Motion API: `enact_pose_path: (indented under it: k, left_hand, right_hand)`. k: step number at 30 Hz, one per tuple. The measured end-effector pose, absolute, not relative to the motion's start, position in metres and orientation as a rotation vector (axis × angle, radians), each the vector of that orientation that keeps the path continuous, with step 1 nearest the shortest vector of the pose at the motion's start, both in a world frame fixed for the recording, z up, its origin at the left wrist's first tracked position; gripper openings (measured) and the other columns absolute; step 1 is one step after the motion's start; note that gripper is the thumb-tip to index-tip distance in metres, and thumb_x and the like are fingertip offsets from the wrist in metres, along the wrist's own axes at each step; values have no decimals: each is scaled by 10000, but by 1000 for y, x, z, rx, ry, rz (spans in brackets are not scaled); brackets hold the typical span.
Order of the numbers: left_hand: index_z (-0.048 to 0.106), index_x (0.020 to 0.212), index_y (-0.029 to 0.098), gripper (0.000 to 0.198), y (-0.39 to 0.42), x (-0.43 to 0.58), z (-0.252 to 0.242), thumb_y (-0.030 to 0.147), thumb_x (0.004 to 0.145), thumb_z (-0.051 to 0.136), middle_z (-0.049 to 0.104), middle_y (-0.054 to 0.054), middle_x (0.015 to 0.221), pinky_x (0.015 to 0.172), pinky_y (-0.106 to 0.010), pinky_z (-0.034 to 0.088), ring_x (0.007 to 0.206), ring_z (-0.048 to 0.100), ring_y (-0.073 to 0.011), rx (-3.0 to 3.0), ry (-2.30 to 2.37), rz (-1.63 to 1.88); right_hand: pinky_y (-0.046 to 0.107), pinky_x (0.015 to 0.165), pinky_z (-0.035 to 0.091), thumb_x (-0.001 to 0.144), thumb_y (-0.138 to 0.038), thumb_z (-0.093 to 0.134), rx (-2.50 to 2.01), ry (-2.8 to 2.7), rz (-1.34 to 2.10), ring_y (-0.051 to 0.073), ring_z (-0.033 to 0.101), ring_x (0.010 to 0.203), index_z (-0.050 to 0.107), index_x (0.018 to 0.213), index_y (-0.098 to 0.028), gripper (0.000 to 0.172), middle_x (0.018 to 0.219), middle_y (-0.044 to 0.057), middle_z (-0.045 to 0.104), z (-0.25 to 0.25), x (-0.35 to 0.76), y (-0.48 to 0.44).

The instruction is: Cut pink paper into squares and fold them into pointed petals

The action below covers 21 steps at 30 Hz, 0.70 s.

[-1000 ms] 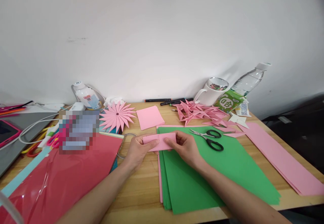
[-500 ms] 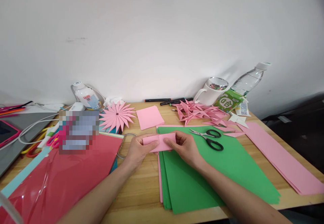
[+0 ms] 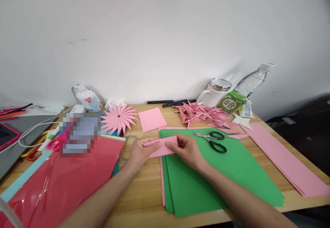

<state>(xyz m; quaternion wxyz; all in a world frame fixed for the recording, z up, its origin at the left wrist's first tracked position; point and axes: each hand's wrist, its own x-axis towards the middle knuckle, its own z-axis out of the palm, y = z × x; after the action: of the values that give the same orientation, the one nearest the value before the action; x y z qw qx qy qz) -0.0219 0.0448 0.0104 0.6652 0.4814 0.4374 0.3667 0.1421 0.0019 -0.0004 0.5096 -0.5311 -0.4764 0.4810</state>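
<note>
Between both hands is a small folded piece of pink paper (image 3: 163, 150), held over the left edge of the green paper stack (image 3: 216, 180). My left hand (image 3: 141, 150) pinches its left end, thumb on top. At the right end, my right hand (image 3: 187, 149) grips it with thumb and fingers. The fingers behind the paper are partly hidden. A pair of black-handled scissors (image 3: 213, 140) lies on the green sheets, right of my right hand. Beyond the hands sit a pile of pink square sheets (image 3: 152, 119) and a round pink pleated paper star (image 3: 119, 117).
Folded pink paper points (image 3: 203, 115) lie heaped near a white mug (image 3: 214, 94), a green box (image 3: 232, 102) and a tilted water bottle (image 3: 254, 80). Long pink strips (image 3: 286, 159) lie at right. Red sheets in plastic (image 3: 77, 180) and a white bottle (image 3: 89, 98) are at left.
The pink paper has tilted slightly, its left end dipping lower, and the hands have shifted a little on it. Both hands keep hold of it.
</note>
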Motion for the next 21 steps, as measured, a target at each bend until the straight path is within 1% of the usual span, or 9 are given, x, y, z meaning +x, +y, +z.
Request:
enact_pose_path:
  k: [6, 9, 14, 19, 21]
  left_hand:
    - [749, 750, 188, 274, 44, -22, 10, 371, 553, 800, 733, -45, 809, 682, -276, 505, 723, 650, -189, 1073, 982, 838]
    - [750, 739, 196, 240, 44, -22, 10, 348, 560, 801, 734, -39, 806, 681, -267, 500, 715, 646, -179, 1061, 972, 839]
    - [752, 752, 193, 241, 45, -21, 10, 341, 568, 801, 728, -38, 791, 679, -255, 491, 719, 633, -173, 1054, 961, 851]
    - [752, 764, 178, 241, 45, -22, 7, 358, 607, 779, 680, -16, 660, 539, -215, 446, 594, 568, -130, 1040, 921, 853]
    - [751, 759, 166, 246, 45, -23, 6, 359, 609, 778, 657, -11, 619, 513, -211, 432, 564, 546, -121, 1025, 908, 856]
  right_hand:
    - [214, 483, 359, 697, -434, 688, -1255, -1144, 1185, 96, 436, 538, 551, 677, -160, 307, 590, -29, 498, -2, 143, 2]
    - [216, 485, 353, 702, -426, 686, -1251, -1140, 1189, 97, 431, 538, 547, 676, -163, 299, 593, -30, 493, -2, 143, 2]
    - [221, 490, 359, 690, -442, 690, -1266, -1126, 1178, 103, 445, 540, 549, 673, -165, 312, 596, -27, 499, 0, 142, 1]
    - [229, 496, 384, 669, -482, 696, -1283, -1104, 1137, 114, 476, 544, 555, 674, -159, 353, 603, -16, 531, 1, 143, 0]
    - [227, 494, 387, 666, -484, 697, -1286, -1100, 1128, 113, 477, 541, 558, 677, -156, 356, 601, -16, 531, 2, 143, 1]
